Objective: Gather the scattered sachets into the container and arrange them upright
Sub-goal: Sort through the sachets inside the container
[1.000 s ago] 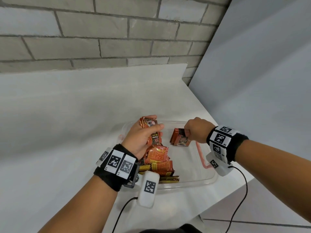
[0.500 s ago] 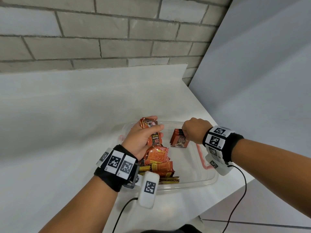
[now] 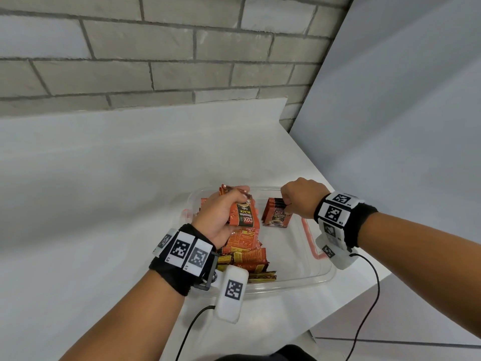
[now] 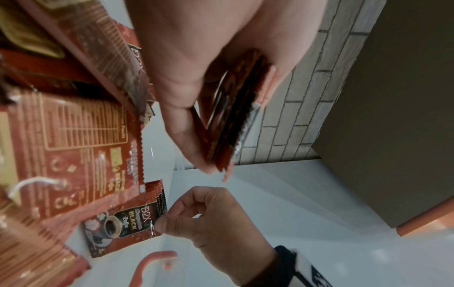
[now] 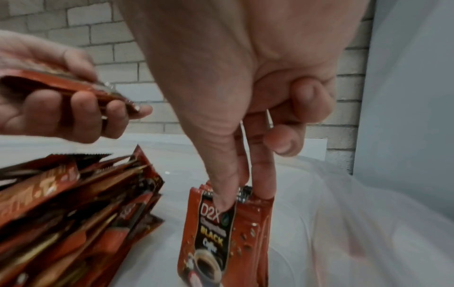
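A clear plastic container (image 3: pixel 307 278) sits at the table's right corner. My right hand (image 3: pixel 299 199) pinches the top edge of a small stack of orange-red coffee sachets (image 3: pixel 277 217) standing upright on the container floor (image 5: pixel 221 229), thumb in front and a finger behind. My left hand (image 3: pixel 221 214) grips a bundle of sachets (image 3: pixel 243 217) above the container's left side (image 4: pixel 233 120). Beneath it a loose heap of sachets (image 3: pixel 244 254) lies flat and tilted (image 5: pixel 73 203).
The white table (image 3: pixel 91 204) stretches left of the container. A brick wall (image 3: pixel 156 53) stands behind and a grey panel (image 3: pixel 403 126) at the right. The table edge falls off close to the container's right side. Pink clips (image 3: pixel 311 241) sit on the container rim.
My right hand has shifted slightly left with its upright stack. The left hand with its bundle has stayed nearly in place.
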The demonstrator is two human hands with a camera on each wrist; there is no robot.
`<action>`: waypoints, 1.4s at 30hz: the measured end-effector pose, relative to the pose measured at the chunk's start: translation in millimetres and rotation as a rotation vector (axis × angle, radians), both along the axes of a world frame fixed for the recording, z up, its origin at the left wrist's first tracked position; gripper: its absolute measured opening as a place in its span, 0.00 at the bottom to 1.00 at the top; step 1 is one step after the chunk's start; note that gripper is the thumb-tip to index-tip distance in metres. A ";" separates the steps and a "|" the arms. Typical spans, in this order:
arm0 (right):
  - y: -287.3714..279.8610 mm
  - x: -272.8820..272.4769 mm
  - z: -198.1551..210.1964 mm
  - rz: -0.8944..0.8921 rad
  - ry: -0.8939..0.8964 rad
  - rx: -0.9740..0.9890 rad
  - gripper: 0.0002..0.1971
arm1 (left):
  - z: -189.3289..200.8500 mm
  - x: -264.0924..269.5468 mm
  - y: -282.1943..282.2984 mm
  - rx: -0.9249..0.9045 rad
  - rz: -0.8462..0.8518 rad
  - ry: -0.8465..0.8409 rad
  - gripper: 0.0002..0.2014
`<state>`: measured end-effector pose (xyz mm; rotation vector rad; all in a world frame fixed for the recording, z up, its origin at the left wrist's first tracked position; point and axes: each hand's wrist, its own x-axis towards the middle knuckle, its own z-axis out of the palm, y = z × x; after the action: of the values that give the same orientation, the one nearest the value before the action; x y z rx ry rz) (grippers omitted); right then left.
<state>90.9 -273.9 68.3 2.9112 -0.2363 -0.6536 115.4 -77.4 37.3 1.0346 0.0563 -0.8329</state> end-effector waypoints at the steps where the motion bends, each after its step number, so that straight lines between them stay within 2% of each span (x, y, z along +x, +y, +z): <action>1: -2.2 -0.7 0.9 -0.035 -0.028 0.039 0.09 | -0.2 -0.7 0.0 0.016 -0.017 -0.014 0.13; 4: -11.9 -3.0 6.6 -0.129 -0.143 0.222 0.07 | 0.6 -3.4 -1.0 0.064 -0.048 -0.061 0.15; 7: -11.8 -12.3 16.6 -0.187 -0.271 0.499 0.07 | 2.3 -6.2 -2.8 0.056 -0.077 -0.080 0.16; 11: 9.5 -32.8 24.3 -0.234 -0.243 0.956 0.13 | 5.3 -8.2 -5.1 -0.021 -0.126 -0.131 0.17; 16: 21.0 -45.1 28.1 -0.305 -0.295 1.182 0.17 | 7.5 -11.5 -8.6 -0.068 -0.143 -0.174 0.17; 21: 25.7 -53.2 20.8 -0.474 -0.286 1.289 0.15 | 7.8 -11.7 -11.7 -0.085 -0.020 -0.129 0.17; 24: 29.0 -55.0 18.5 -0.458 -0.274 1.308 0.14 | 8.9 -11.9 -12.0 -0.070 0.005 -0.123 0.19; 27: 27.7 -52.9 21.1 -0.426 -0.379 1.282 0.12 | 8.9 -12.5 -10.8 -0.068 -0.028 -0.117 0.23; 29: 28.1 -51.2 21.6 -0.392 -0.419 1.259 0.14 | 7.8 -11.7 -10.0 -0.072 -0.049 -0.126 0.20; 32: 29.3 -50.3 22.1 -0.453 -0.384 1.335 0.15 | 6.8 -11.1 -9.4 -0.088 -0.039 -0.155 0.19; 34: 25.3 -49.7 22.4 -0.571 -0.316 1.394 0.15 | 5.6 -10.6 -9.6 -0.098 -0.019 -0.165 0.20; 36: 20.1 -49.3 24.3 -0.656 -0.237 1.432 0.11 | 5.5 -10.6 -9.1 -0.099 0.007 -0.164 0.20; 38: 13.8 -48.1 28.3 -0.642 -0.210 1.451 0.07 | 5.5 -9.9 -7.7 -0.107 0.026 -0.146 0.19; 40: 4.4 -43.0 33.7 -0.607 -0.268 1.403 0.07 | 4.8 -7.3 -4.9 -0.110 0.053 -0.112 0.14; 42: -7.0 -35.6 37.6 -0.541 -0.331 1.218 0.06 | 2.3 -3.6 -1.8 -0.084 0.103 -0.073 0.08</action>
<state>55.3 -280.9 105.9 4.1785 -0.9969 -0.4315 111.8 -79.2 39.6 0.9744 0.0125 -0.6981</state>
